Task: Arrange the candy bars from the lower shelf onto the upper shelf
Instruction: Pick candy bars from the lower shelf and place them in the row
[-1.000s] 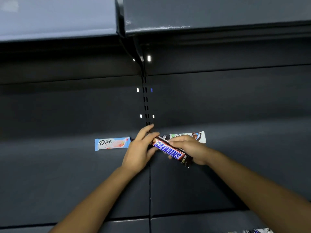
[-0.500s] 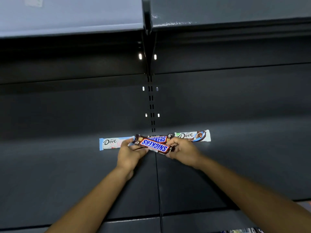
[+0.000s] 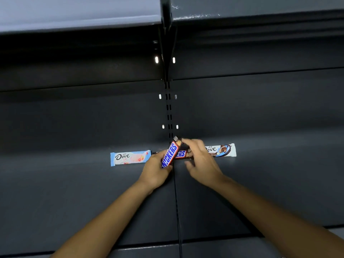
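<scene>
head view: a dark grey shelf [image 3: 74,192] is seen from above and in front, and four candy bars are lined up near its back wall. a tilted snickers bar [image 3: 170,154] is gripped at its lower end by the left hand [image 3: 156,170], fingers and thumb curled round the wrapper; the bar is raised at a steep slant, its crimped upper end pointed toward the back wall, the blue block letters with white edging on a brown wrapper plainly read. just behind it a second snickers bar [image 3: 181,154] is laid flat along the shelf, mostly covered, only the last letters shown. the right hand [image 3: 201,162] is held over that flat bar, blurred, fingers stretched forward and loosely spread, thumb kept apart below; one fingertip is placed right by the upper end of the tilted bar, though contact cannot be told. to the left, a pink-and-blue dove bar [image 3: 130,157] is laid flat, just beside the left hand's knuckles. to the right, a white dove bar [image 3: 221,150] with a brown and blue picture is laid flat, its near end hidden by the right hand. a slotted upright [image 3: 169,112] is run up the back wall at centre, and the pale underside of the shelf above [image 3: 74,13] is caught at the top.
</scene>
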{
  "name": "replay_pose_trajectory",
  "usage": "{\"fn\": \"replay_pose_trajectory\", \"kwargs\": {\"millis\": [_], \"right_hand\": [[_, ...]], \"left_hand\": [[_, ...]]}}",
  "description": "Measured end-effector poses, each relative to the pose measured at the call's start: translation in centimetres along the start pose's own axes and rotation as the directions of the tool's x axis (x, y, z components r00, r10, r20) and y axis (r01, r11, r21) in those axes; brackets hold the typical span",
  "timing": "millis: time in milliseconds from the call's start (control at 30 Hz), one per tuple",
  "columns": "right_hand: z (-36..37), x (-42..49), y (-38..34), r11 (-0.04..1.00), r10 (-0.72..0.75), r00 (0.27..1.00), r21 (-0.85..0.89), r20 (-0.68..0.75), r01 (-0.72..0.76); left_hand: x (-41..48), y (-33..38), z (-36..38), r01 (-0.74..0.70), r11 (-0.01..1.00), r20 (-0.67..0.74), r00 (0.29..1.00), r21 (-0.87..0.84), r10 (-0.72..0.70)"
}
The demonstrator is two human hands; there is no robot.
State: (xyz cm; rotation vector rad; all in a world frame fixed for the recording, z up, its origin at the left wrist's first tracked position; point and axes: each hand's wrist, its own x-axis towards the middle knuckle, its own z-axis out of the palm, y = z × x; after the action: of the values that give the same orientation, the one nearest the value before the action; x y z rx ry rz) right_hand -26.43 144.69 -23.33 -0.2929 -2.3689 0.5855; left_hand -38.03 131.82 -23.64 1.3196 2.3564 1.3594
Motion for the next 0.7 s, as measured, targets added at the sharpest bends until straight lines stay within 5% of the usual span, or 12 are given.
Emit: {"fn": "replay_pose_trajectory", "kwargs": {"millis": [100,333,700], "right_hand": [[-0.4,0.6,0.6,0.989,-0.072,0.995,-0.124,0.067,0.08],[0.9,1.0,1.9,0.968,0.029,0.984,-0.251,0.178,0.017],[2.4,1.9,2.8,0.953,0.123,0.985,-0.29,0.117,-0.085]], "left_hand": [[0.4,-0.5,-0.8,-0.096,0.952,0.083,0.994,0.292,0.075],[1.6,-1.8,-1.7,-0.197,0.85,0.126,0.98,0.489,0.155],[2.3,-4.1,-1.8,-0.135,0.74,-0.003,0.983,0.659,0.182]]}}
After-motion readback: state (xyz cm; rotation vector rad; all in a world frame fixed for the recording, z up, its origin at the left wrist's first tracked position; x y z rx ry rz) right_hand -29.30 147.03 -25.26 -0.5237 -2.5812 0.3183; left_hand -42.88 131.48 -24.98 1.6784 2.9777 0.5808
